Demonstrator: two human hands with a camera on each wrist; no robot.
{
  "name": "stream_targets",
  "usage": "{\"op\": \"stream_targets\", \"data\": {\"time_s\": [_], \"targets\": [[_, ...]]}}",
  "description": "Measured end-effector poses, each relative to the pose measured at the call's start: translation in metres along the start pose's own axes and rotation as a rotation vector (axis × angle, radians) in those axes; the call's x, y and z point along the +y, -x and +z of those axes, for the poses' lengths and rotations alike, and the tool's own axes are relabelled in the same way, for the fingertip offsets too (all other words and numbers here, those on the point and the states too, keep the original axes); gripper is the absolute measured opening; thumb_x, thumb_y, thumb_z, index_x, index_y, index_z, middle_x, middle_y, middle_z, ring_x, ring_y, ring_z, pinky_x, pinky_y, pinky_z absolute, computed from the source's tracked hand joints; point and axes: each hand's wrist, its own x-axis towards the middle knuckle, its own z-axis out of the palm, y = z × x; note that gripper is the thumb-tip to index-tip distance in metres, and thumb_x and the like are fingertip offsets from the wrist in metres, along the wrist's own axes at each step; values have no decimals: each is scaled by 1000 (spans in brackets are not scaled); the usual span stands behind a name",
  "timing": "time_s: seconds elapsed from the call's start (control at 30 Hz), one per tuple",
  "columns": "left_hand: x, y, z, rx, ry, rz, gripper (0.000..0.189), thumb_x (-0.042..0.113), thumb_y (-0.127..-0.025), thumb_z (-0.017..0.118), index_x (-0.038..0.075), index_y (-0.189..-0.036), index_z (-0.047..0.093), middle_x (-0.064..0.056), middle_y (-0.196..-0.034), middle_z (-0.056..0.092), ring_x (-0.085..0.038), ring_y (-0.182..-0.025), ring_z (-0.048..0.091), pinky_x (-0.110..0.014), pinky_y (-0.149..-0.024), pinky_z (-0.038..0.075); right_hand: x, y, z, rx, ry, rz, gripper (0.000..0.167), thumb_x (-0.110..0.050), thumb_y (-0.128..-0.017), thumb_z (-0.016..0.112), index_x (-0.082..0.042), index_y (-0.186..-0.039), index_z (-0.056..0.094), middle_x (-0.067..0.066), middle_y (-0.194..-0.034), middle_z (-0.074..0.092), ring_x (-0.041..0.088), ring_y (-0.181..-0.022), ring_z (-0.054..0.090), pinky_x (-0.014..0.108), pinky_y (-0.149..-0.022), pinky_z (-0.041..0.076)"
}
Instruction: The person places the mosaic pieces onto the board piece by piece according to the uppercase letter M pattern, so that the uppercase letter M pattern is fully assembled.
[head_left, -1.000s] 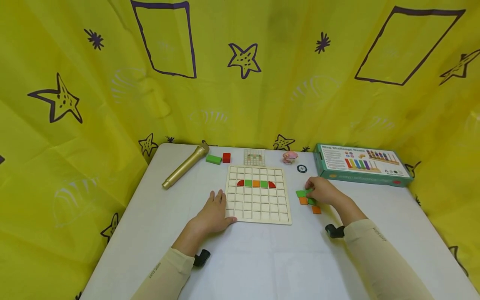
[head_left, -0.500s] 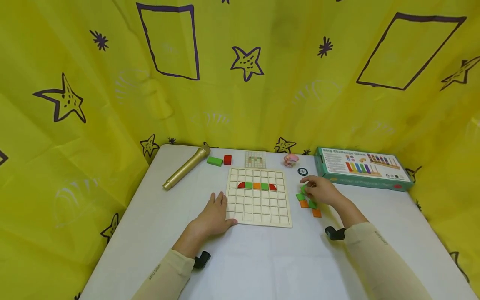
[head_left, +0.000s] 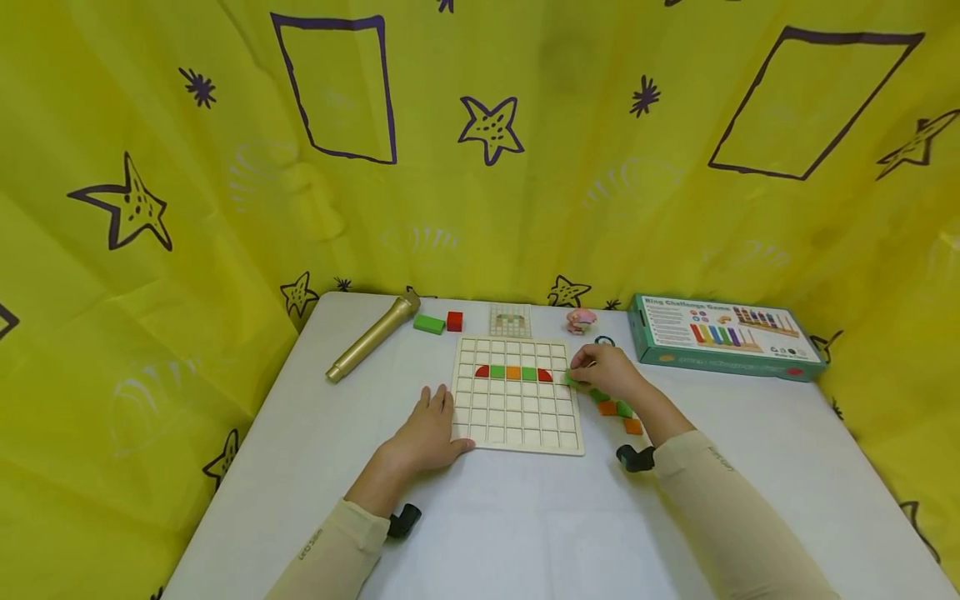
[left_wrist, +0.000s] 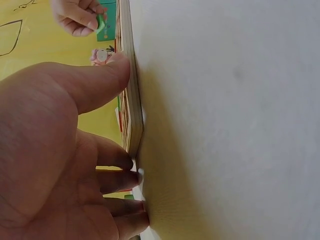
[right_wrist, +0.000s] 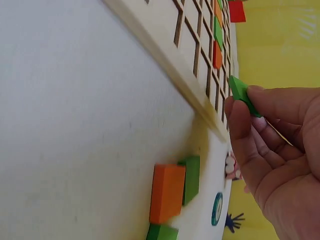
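Observation:
A pale wooden grid board lies mid-table, with a row of red, green and orange tiles set in one of its upper rows. My left hand rests at the board's left edge, thumb on the near corner and fingers spread along the side. Between thumb and fingertips my right hand pinches a green tile, held up by the board's right edge. Loose orange tiles and green tiles lie on the table below that hand, partly hidden by it in the head view.
Behind the board lies a small pattern card. A green block, a red block and a gold microphone are at back left. A pink figurine, a round token and a game box stand at back right.
My right hand has picked a green tile from the loose pile and carried it left to the board's right edge. The left hand has stayed at the board.

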Motion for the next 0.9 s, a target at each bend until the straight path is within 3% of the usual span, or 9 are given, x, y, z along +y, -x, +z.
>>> {"op": "stream_targets", "data": {"time_s": [0.2, 0.57, 0.9], "targets": [[-1, 0, 1, -3, 10, -10, 94, 51, -95, 64, -13, -153, 26, -27, -162, 20, -49, -149, 13, -50, -119, 23, -10, -8, 15, -27, -63, -20, 14, -10, -91, 73, -2, -101, 69, 9, -91, 65, 22, -84, 59, 30, -72, 52], [0, -1, 2, -6, 20, -24, 96, 52, -94, 64, -11, -154, 24, -26, -163, 19, -48, -149, 12, -50, -119, 23, -27, -23, 41, -86, -20, -86, 11, -13, -90, 77, -6, -97, 72, 3, -88, 66, 18, -84, 58, 31, -76, 49], [0, 0, 1, -6, 20, -22, 95, 53, -95, 64, -11, -154, 25, -26, -162, 20, -48, -149, 12, -50, -118, 24, -42, -31, 55, -130, -56, -127, 9, -12, -90, 77, -6, -95, 73, 2, -87, 66, 16, -82, 58, 29, -74, 49]]}}
